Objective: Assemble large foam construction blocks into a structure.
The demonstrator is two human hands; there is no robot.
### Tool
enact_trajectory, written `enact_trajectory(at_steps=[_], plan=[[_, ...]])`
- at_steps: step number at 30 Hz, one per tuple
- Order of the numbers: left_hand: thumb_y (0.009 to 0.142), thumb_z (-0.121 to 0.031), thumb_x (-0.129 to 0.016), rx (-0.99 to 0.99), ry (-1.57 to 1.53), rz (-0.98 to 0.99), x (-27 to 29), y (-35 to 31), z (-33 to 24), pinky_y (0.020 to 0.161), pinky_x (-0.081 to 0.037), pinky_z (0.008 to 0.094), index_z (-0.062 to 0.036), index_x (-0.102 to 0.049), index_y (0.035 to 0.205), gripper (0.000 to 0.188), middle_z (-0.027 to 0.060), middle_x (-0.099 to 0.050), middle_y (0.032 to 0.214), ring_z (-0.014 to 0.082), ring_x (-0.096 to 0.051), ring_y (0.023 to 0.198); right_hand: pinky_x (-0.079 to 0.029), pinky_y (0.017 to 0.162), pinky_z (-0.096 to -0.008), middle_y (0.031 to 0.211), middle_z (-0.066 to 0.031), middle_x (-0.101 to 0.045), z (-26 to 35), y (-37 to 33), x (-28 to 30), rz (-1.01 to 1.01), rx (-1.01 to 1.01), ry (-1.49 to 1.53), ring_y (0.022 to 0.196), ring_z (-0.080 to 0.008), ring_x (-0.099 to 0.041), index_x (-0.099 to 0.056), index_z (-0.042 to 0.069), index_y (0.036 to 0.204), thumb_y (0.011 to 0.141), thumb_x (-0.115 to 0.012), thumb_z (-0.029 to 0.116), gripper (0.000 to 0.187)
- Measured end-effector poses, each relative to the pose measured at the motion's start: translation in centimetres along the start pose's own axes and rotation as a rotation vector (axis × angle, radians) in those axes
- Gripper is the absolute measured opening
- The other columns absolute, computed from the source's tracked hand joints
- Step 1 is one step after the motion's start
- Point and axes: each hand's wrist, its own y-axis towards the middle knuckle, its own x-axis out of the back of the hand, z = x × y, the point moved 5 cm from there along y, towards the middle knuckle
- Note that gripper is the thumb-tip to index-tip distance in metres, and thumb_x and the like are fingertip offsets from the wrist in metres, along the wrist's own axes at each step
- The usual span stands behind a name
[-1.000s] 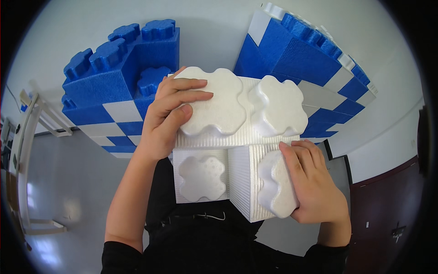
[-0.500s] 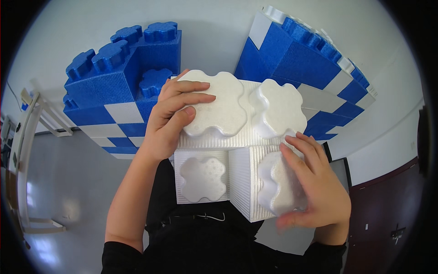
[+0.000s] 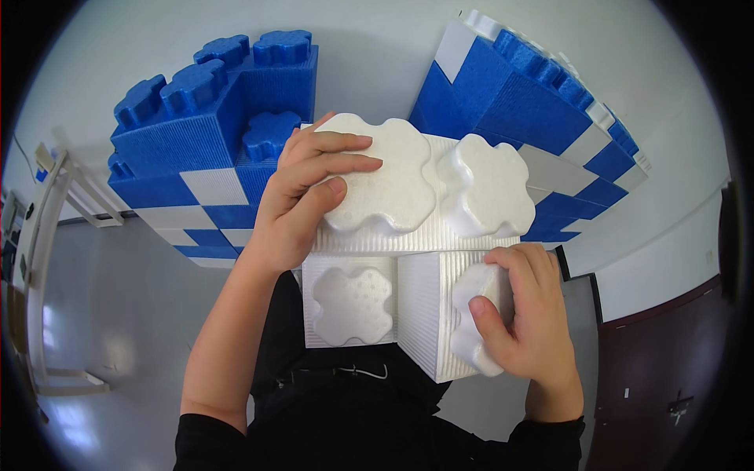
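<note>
White ribbed foam building blocks with clover-shaped studs fill the space before me. The farther block (image 3: 420, 239) carries two big studs. My left hand (image 3: 298, 196) is closed over its left stud (image 3: 393, 184), thumb and two fingers on top; the other fingers are hidden. Its right stud (image 3: 495, 188) is untouched. Nearer me on the right stands another block (image 3: 420, 310), and my right hand (image 3: 530, 314) grips the stud (image 3: 471, 337) on it, thumb on top. Beside it, a lower white block (image 3: 309, 341) has one stud (image 3: 353, 306). Whether these blocks are joined I cannot tell.
A stepped stack of blue and white blocks (image 3: 177, 149) stands behind on the left, and a taller blue and white stack (image 3: 518, 102) on the right. At far left is a white frame table (image 3: 43, 235). A dark red door (image 3: 652, 377) is at the lower right.
My right hand, partly blurred and spread beside the near right stud before, has closed on it with the thumb on top. My left hand keeps its hold. The view has shifted slightly.
</note>
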Motion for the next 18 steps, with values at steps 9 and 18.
enact_trajectory(at_steps=[9, 18], plan=[[0.088, -0.02, -0.054, 0.045, -0.013, -0.005, 0.0, -0.2, -0.3, 0.129, -0.023, 0.0507, -0.0057, -0.082, 0.119, 0.044, 0.0139, -0.067, 0.142, 0.0367, -0.041, 0.152, -0.039, 0.09, -0.0506, 0.109, -0.0223, -0.059, 0.4, 1.0, -1.0, 0.127, 0.063, -0.13, 0.099, -0.0385, -0.057, -0.058, -0.002, 0.119, 0.082, -0.081, 0.031, 0.054], [0.087, -0.018, -0.056, 0.046, -0.061, -0.003, -0.2, 0.1, -0.3, 0.127, -0.026, 0.0489, -0.0048, -0.082, 0.118, 0.043, 0.0141, -0.068, 0.139, 0.0348, -0.043, 0.15, -0.04, 0.088, -0.0498, 0.108, -0.0219, -0.06, -0.2, 1.1, -2.4, 0.13, 0.038, -0.142, 0.099, -0.0377, -0.058, -0.058, -0.002, 0.116, 0.078, -0.081, 0.025, 0.052]])
